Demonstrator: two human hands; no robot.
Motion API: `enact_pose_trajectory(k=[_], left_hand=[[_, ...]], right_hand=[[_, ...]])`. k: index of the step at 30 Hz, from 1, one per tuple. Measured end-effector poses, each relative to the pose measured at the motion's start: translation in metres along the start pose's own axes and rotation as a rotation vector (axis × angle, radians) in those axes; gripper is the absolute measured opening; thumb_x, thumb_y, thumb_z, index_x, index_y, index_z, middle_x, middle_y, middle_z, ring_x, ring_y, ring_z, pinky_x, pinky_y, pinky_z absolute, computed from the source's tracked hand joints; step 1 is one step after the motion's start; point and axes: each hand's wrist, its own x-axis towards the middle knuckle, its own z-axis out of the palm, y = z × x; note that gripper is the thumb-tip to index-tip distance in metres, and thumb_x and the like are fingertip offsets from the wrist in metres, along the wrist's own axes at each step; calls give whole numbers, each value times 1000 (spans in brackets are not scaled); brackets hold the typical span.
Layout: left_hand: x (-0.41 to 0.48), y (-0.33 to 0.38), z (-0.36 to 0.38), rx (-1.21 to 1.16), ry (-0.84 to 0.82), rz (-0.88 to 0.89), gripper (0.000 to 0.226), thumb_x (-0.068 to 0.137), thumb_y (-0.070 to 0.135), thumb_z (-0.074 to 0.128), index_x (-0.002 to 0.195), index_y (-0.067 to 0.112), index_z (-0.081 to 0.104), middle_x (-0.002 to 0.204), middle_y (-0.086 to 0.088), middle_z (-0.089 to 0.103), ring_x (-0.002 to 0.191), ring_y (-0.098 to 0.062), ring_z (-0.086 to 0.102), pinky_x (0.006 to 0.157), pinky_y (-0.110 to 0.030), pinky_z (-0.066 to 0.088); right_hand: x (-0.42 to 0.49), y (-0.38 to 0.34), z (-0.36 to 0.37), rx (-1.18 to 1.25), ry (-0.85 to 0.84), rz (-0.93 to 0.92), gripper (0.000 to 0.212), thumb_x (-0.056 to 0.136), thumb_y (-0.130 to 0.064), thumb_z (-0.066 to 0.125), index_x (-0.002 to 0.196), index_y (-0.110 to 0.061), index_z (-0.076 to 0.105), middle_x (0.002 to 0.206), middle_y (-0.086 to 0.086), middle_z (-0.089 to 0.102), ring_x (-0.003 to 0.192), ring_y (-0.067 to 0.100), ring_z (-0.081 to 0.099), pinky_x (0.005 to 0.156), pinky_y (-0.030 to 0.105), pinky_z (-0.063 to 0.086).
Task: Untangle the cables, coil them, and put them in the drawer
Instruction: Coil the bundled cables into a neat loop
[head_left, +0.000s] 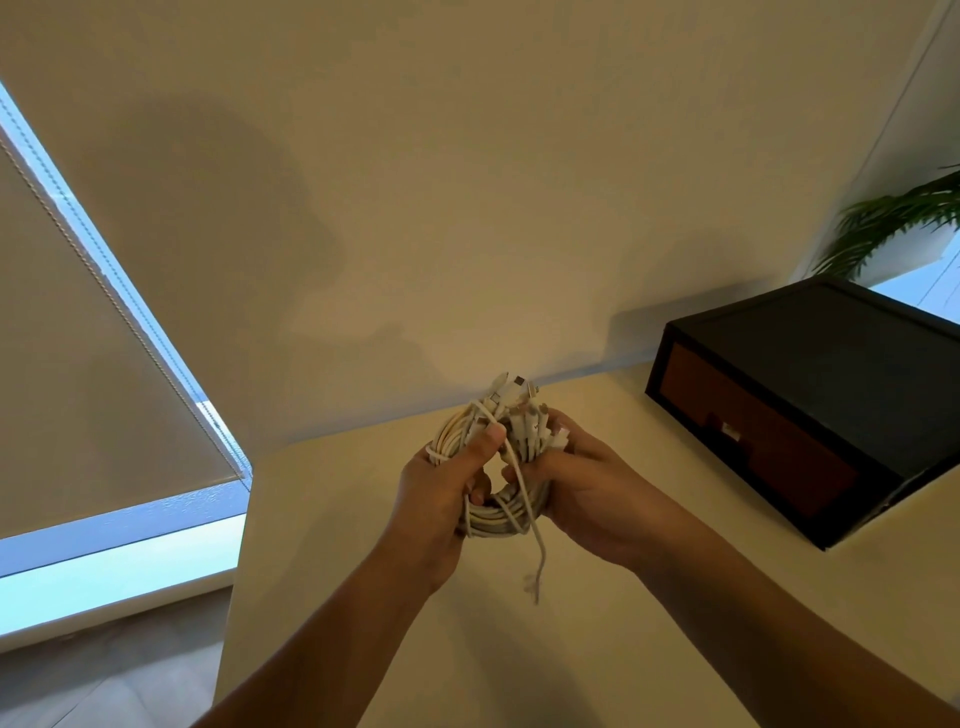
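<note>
Gripping one coiled bundle of white cables (506, 512) above the cream table (337, 545), I have two hands on it: my left hand (441, 488) curls round the left side with the thumb pressed on top, and my right hand (592, 488) wraps the right side. One loose end (538, 561) dangles below. At least three plugs (511, 388) poke out on top; I cannot count the cables. One black box (841, 348) with one closed brown drawer (753, 436) sits well apart, right.

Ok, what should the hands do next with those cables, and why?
Probably tuck in the loose end, because it hangs below the coil that the left hand and right hand both grip; the drawer looks shut, so nothing can go in yet.
</note>
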Motion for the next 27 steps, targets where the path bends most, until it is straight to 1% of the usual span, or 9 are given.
enact_pose_trajectory(k=[3,6,8,11,13,18,21,24,27], left_hand=[[-1,-2,1,24,6,40,15,65,30,76,66,20,65,46,2,41,44,-13,38,49,-25,36],[-4,-2,4,21,-16,52,10,78,17,72,71,15,65,46,3,49,40,-12,45,45,-22,41],[-6,-2,5,1,-19,30,12,80,15,70,69,14,65,47,2,51,38,-10,46,43,-20,42],[-5,-5,3,28,26,16,21,65,32,75,53,21,62,46,0,47,44,-14,43,49,-27,41],[-3,-6,1,37,56,-10,28,56,41,77,46,22,59,47,-3,43,49,-20,43,54,-32,40],[-4,-3,-2,105,68,-16,31,67,35,76,45,22,58,49,-5,42,47,-19,43,47,-28,38],[-3,2,-5,275,52,59,17,79,33,73,68,22,65,54,-3,54,52,-17,53,51,-29,44],[3,9,-13,508,9,145,23,77,38,74,93,24,64,74,2,70,67,-14,67,63,-33,53],[9,17,-18,674,-106,195,13,78,38,72,89,35,65,81,3,71,75,-19,69,78,-46,56]], right_hand=[[1,0,2,-190,62,-28,48,85,17,42,127,-7,45,85,5,66,75,19,64,67,35,52],[1,0,3,-356,76,-116,46,82,11,63,121,-6,48,102,16,67,88,31,68,72,37,56],[0,0,3,-433,108,-171,42,80,3,71,116,-7,51,99,13,69,88,29,69,74,36,56],[-1,4,2,-693,205,-232,28,86,-19,69,110,-20,55,94,-3,68,85,16,68,75,39,57],[-2,7,4,-781,230,-211,23,90,-31,63,112,-27,55,95,-7,68,84,11,68,76,43,57],[-4,8,8,-825,221,-205,19,96,-32,53,114,-25,52,92,-1,68,80,17,68,73,45,57],[-5,1,7,-849,199,-202,20,97,-29,52,114,-21,52,93,-1,67,80,13,67,75,36,56],[-6,-6,4,-917,155,-183,19,97,-23,52,116,-22,53,91,-8,65,78,6,64,67,20,52],[-7,-7,1,-933,115,-158,24,96,-20,54,120,-23,52,91,-13,63,79,3,63,69,20,52]])
